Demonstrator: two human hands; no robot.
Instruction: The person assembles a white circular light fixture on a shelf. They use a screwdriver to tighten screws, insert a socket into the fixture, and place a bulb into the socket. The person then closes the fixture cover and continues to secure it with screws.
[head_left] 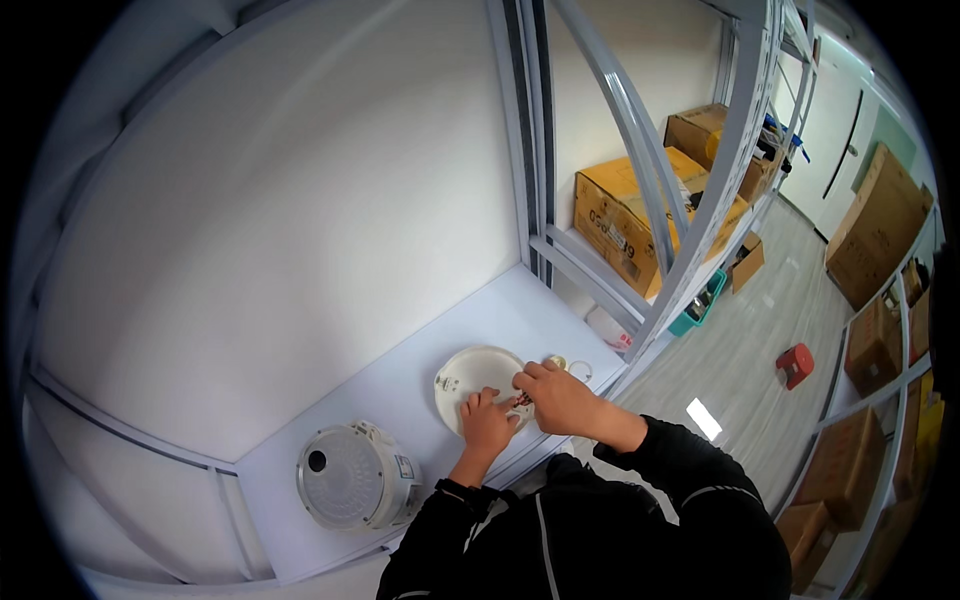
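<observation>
A shallow, round off-white cover (452, 372), its inside facing up, lies on the white shelf top. My left hand (487, 422) rests over its near side with fingers spread, one fingertip beside a small bundle of thin red and dark strands (522, 398) that look like wires. Over the cover's right side, my right hand (562, 400) is closed in a pinch at that bundle; its fingers hide what exactly they grip. Just beyond the right hand are a small brass-coloured round piece (556, 361) and a thin pale ring (581, 371).
Left of the cover stands a white, drum-shaped appliance (345, 477) with a grey perforated face. Grey metal posts (535, 150) rise at the shelf's right end. Beyond them are a yellow cardboard box (615, 215), a teal bin (700, 305) and a red stool (796, 366) on the floor.
</observation>
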